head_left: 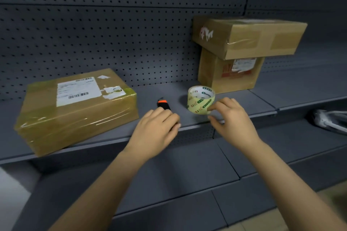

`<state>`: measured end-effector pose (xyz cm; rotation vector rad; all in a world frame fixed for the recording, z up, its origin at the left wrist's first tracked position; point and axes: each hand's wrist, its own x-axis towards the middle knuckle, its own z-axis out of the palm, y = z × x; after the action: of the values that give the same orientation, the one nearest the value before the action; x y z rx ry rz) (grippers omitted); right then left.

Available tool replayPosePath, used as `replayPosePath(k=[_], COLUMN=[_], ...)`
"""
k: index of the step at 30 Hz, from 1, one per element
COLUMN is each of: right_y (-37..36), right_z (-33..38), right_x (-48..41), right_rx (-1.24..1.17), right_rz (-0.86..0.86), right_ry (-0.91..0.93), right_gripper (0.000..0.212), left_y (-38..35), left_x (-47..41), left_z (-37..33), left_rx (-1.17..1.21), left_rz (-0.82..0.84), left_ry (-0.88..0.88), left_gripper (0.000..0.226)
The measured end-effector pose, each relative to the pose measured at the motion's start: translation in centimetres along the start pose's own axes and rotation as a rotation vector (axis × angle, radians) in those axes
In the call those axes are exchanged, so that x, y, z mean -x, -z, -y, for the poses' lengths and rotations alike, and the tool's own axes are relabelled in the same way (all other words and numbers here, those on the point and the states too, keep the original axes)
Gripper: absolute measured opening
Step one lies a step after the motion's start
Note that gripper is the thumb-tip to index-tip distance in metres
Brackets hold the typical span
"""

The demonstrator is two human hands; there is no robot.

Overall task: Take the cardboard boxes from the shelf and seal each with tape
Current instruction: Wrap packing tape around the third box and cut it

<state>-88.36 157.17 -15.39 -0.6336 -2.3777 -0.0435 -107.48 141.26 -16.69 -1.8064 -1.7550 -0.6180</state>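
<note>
Three cardboard boxes sit on the grey shelf in my head view: a flat box wrapped in clear tape lies at the left with its near corner over the shelf's front edge, and at the right a wide box rests on top of a taller box, overhanging it on both sides. Between the two groups, near the front edge, stands the tape roll on its side face, core opening tilted up, and just to its left lies a black cutter with an orange band. My left hand has its fingers curled over the cutter's near end, gripping it, while the far end with the band sticks out past the knuckles. My right hand holds nothing: thumb and forefinger are spread, loosely bent, right at the roll's near right side, and I cannot tell whether the fingertip touches it. Behind everything runs a perforated back panel, a lower shelf juts out under my forearms, and at the far right lies something pale in plastic wrap, too blurred to identify.
</note>
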Motion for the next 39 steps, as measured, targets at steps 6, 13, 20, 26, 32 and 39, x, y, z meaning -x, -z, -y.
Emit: replayPosePath(k=[6,13,20,26,32,39], right_y=[-2.9,-4.5,-3.3,-3.0,-2.5,0.2], right_z=[-2.1,-3.0,-1.2,3.0,8.2,16.1], right_x=[-4.8,-6.3,-4.4,-3.3,-2.7,-1.1], right_rx=[-0.056,-0.192,-0.374,-0.538,-0.651,-0.907], right_rz=[0.036,0.022,-0.175,-0.232,-0.129,-0.077], right_ry=[0.102,0.164,0.497,0.585,0.61,0.291], right_gripper=[0.034,0.014,0.01,0.011,0.011,0.026], left_y=[-2.0,-2.0,1.1,3.4,7.6,12.7], left_x=[-2.6,-3.2,-3.9,-1.6,1.7,7.5], left_z=[-1.3,-1.6,-3.8,-3.9,-3.7,-2.9], left_rx=[-0.092,-0.163,0.38,0.974,0.931,0.851], left_rz=[0.037,0.078,-0.089,-0.239,-0.483,-0.473], left_ry=[0.127,0.235,0.803,1.064,0.996,0.801], left_gripper=[0.022,0.022,0.027,0.055,0.045,0.059])
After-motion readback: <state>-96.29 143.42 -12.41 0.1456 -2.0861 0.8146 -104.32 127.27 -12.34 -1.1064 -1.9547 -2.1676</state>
